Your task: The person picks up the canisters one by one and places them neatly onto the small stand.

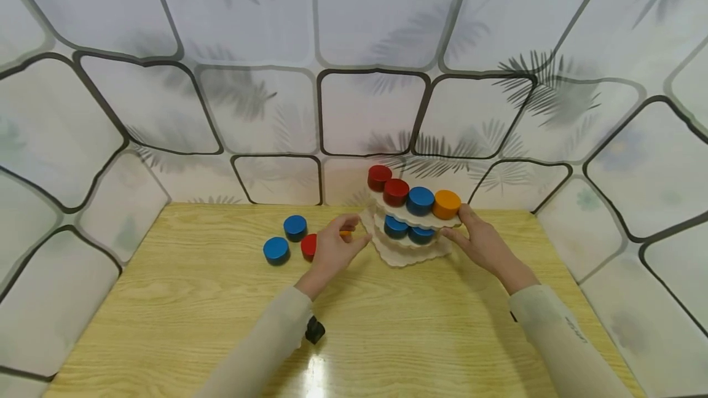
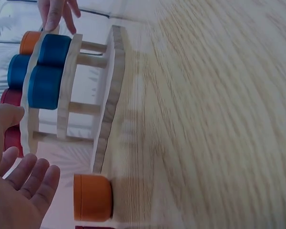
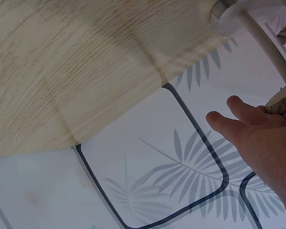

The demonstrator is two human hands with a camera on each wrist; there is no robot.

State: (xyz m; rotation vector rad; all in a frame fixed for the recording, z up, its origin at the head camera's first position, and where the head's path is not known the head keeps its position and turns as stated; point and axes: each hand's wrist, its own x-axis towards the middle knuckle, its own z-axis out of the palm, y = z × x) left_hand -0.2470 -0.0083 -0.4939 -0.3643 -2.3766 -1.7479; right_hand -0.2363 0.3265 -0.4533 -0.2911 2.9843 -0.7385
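A pale wooden tiered stand (image 1: 406,257) with wavy-edged shelves stands at the back of the table. Its top shelf carries two red cylinders (image 1: 396,193), a blue cylinder (image 1: 420,201) and an orange cylinder (image 1: 446,204); two blue cylinders (image 2: 46,87) sit on the shelf below. My right hand (image 1: 487,247) pinches the right end of the top shelf between thumb and fingers. Near the stand's left end, my left hand (image 1: 334,246) has its fingers spread and loosely bent, with nothing held. In the left wrist view, its thumb overlaps the top shelf's edge; contact is unclear.
Left of the stand, two blue blocks (image 1: 276,251) and a red block (image 1: 308,247) lie on the wooden table (image 1: 193,300). An orange block (image 2: 93,197) is partly hidden behind my left hand in the head view. Patterned wall panels (image 1: 265,109) enclose the table's back and sides.
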